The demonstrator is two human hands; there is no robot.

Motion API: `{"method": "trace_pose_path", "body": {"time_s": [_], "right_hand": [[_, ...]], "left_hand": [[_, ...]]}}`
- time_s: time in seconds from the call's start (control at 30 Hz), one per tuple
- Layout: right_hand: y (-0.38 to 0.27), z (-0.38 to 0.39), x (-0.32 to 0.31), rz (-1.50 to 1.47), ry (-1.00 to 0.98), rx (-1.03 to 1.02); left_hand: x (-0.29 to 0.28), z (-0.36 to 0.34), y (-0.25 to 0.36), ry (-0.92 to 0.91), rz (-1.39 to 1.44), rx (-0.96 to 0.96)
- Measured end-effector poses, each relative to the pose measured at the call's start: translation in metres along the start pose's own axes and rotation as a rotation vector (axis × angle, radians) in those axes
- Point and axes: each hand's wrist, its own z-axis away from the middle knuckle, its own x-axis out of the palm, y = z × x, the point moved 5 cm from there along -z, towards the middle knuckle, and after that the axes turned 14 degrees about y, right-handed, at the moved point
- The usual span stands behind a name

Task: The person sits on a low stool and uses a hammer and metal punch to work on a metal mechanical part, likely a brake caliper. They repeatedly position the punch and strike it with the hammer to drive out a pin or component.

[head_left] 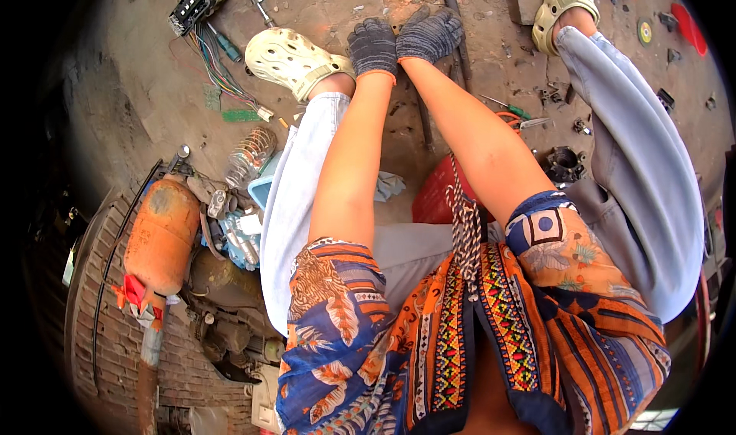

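My left hand, in a dark grey knit glove with an orange cuff, reaches out low over the ground. Its fingers are curled in. My right hand, gloved the same way, is bent inward right beside it, so that the two nearly touch. Its fingers are closed too. Whatever they grip is hidden by the gloves; only a small brownish bit shows between them. A long dark metal bar lies by my right hand. A second dark rod lies on the ground below the hands.
A black connector with a wire bundle lies at the far left. To the right are a green-handled screwdriver and a dark round metal part. A coil spring and a rusty orange cylinder stand at left.
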Motion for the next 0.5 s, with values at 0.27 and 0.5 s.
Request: {"method": "trace_pose_path", "body": {"time_s": [0.27, 0.5], "right_hand": [[0.008, 0.0, 0.006, -0.05, 0.063, -0.063], [0.008, -0.008, 0.006, -0.087, -0.067, -0.182]], "left_hand": [[-0.013, 0.0, -0.02, -0.469, 0.061, -0.154], [-0.014, 0.007, -0.022, -0.208, 0.016, -0.232]]}}
